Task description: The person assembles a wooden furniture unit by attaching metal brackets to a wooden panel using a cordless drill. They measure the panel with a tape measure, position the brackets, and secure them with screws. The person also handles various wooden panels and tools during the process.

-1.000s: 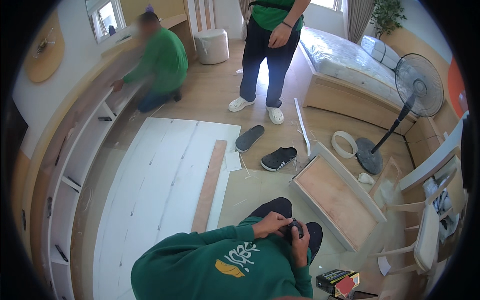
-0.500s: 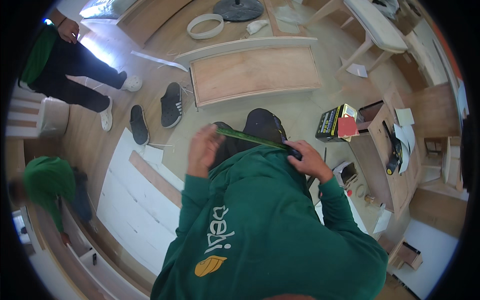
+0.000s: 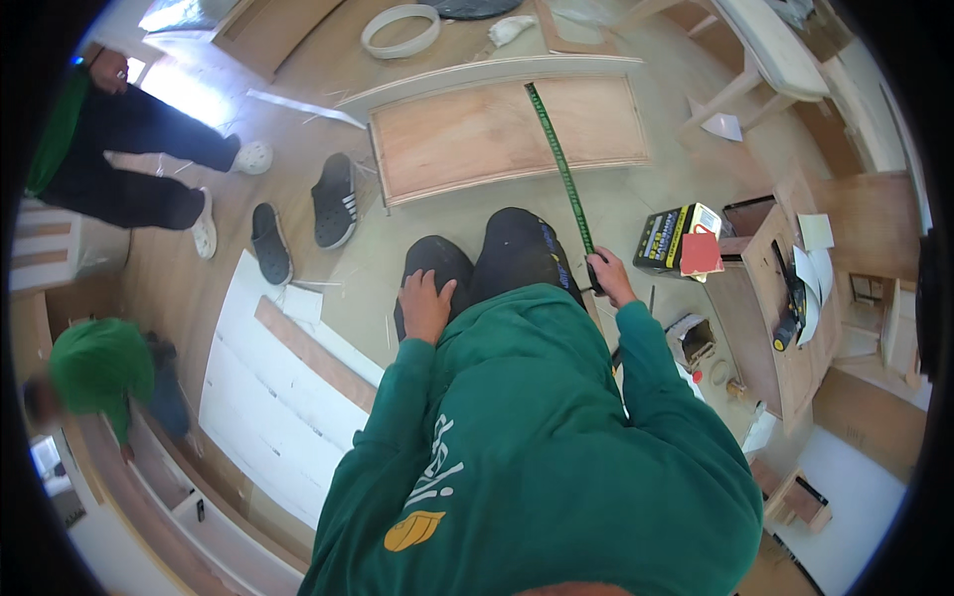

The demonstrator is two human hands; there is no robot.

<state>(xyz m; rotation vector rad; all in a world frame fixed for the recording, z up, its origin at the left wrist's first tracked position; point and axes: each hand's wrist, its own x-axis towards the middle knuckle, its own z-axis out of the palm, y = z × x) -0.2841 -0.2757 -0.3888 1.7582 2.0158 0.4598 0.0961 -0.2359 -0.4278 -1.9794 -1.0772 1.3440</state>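
My right hand (image 3: 615,280) is closed around the dark case of a tape measure (image 3: 562,164). Its green blade runs forward from my fist, with its far end over a shallow framed wooden panel (image 3: 447,135) on the floor. Whether the blade rests on the wood or hovers above it is hard to tell. My left hand (image 3: 426,305) lies flat on my left knee, fingers apart, holding nothing. Both of my knees, in black trousers, sit between me and the panel.
Dark slip-on clogs (image 3: 336,201) and white boards (image 3: 253,363) lie at left. Right of me stand a yellow-black box (image 3: 671,238) and a wooden cabinet (image 3: 770,328) with tools on it. One person (image 3: 149,159) stands far left; another (image 3: 99,372) bends over a long white cabinet.
The tape blade, earlier stretched between my two hands over my lap, now extends forward to the panel. My left hand has let it go and dropped onto my knee.
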